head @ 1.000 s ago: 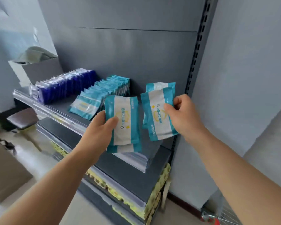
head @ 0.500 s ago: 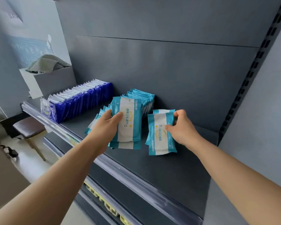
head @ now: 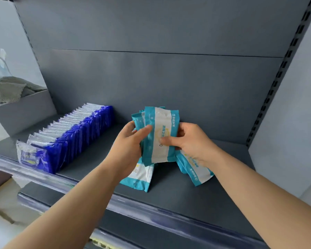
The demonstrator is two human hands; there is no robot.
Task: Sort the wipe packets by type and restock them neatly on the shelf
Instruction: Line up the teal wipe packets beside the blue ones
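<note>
Teal wipe packets [head: 162,133] held upright as a bundle over the middle of the shelf [head: 169,194]

The left hand [head: 131,142] curls round the bundle's left edge; the right hand [head: 192,142] pinches its right side, thumb on the front. The packets are glossy, with teal borders, a white centre band and a yellow emblem. Loose teal packets [head: 140,178] lie flat beneath, and a row of blue packets [head: 70,137] stands toward the shelf's left end

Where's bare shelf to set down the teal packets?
Bare shelf: right of the right hand, out to the slotted upright; also between the blue packet row and left hand. Crowded mid-shelf, where both hands grip teal packets.
</note>
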